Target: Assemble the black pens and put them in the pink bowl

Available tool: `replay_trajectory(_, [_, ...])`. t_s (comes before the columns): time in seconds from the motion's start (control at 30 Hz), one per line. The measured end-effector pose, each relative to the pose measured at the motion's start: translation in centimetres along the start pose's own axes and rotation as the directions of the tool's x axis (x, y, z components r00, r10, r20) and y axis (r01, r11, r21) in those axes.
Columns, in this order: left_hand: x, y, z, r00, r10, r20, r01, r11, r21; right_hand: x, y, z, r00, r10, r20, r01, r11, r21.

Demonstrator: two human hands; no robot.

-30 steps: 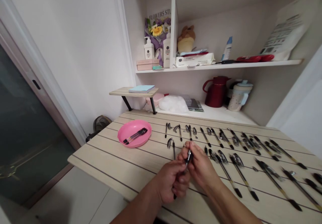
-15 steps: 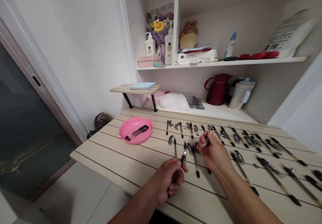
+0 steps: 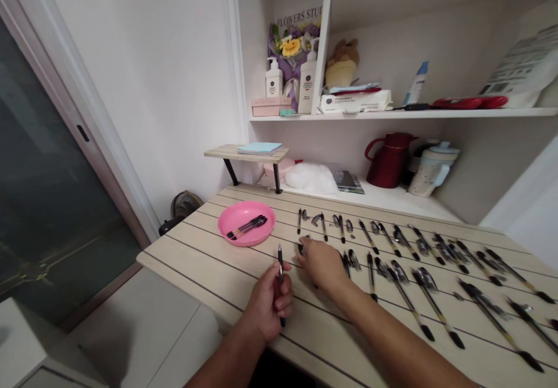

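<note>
Counter (image 3: 192,260), wood, dark-lined. Left hand (image 3: 269,300), near edge: grip closed round one pen (image 3: 280,255), held nearly upright, metal tip uppermost, no cap on that end. Right hand (image 3: 323,265), farther in from that edge: fingers lowered to a small dark piece at the counter, probably a cap; whether the grip is closed cannot be told. Pink bowl (image 3: 257,208), towards the far left corner: a small bunch of dark pens (image 3: 246,229), apparently the finished portion. Loose pens (image 3: 408,300) with separate clear caps (image 3: 429,280), in rough rows towards the right edge: many, seemingly the larger share, outstanding.
</note>
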State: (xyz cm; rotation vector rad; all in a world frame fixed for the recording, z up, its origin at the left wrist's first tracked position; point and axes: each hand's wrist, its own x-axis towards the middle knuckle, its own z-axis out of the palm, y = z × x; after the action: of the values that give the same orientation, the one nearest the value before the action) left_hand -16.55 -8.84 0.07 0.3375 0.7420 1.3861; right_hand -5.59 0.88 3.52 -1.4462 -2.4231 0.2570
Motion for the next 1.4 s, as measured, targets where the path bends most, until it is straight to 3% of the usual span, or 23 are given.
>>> replay_trajectory(0.17, [0.2, -0.5, -0.1, 1.000, 0.025, 0.011, -0.026, 0.999, 0.030, -0.9, -1.4, 1.5, 0.996, -0.029, 0.089, 0.039, 0.992, -0.120])
replay_trajectory(0.6, [0.4, -0.5, -0.2, 0.991, 0.094, -0.097, -0.106, 0.986, -0.127, 2.5, -2.8, 3.3, 0.997, 0.057, 0.045, -0.049, 0.985, -0.167])
replay_trajectory(0.73, [0.2, -0.5, -0.3, 0.993, 0.077, -0.091, -0.085, 0.993, -0.085, 3.2, -2.5, 2.6, 0.997, 0.068, 0.021, -0.064, 0.987, -0.150])
replay_trajectory(0.8, [0.1, -0.5, -0.1, 0.993, 0.077, -0.088, -0.081, 0.996, -0.040, 3.1, -1.7, 1.7, 0.997, 0.072, 0.000, -0.072, 0.992, -0.101])
replay_trajectory(0.87, [0.0, -0.5, 0.0, 0.994, 0.079, -0.072, -0.078, 0.997, 0.016, 2.5, -0.9, 0.8, 0.996, 0.086, 0.008, -0.087, 0.988, 0.125])
replay_trajectory(0.9, [0.0, -0.6, 0.1, 0.995, 0.084, -0.057, -0.081, 0.995, 0.051, 2.0, -0.6, 0.6, 0.995, 0.096, 0.040, -0.104, 0.944, 0.312])
replay_trajectory(0.97, [0.1, -0.8, 0.3, 0.994, 0.105, -0.018, -0.102, 0.986, 0.129, 0.7, -0.3, 0.4, 0.985, 0.094, 0.144, -0.167, 0.718, 0.676])
replay_trajectory(1.03, [0.3, -1.2, 0.5, 0.990, 0.137, 0.019, -0.138, 0.971, 0.194, -0.8, -0.5, 0.6, 0.976, 0.072, 0.205, -0.214, 0.485, 0.848])
replay_trajectory(1.07, [0.4, -1.3, 0.6, 0.988, 0.150, 0.032, -0.153, 0.964, 0.216, -1.5, -0.7, 0.9, 0.976, 0.072, 0.203, -0.215, 0.414, 0.885])
replay_trajectory(1.4, [0.5, -1.6, 1.1, 0.989, 0.136, 0.057, -0.147, 0.923, 0.355, -2.9, -1.1, 2.2, 0.975, 0.155, 0.162, -0.180, 0.114, 0.977])
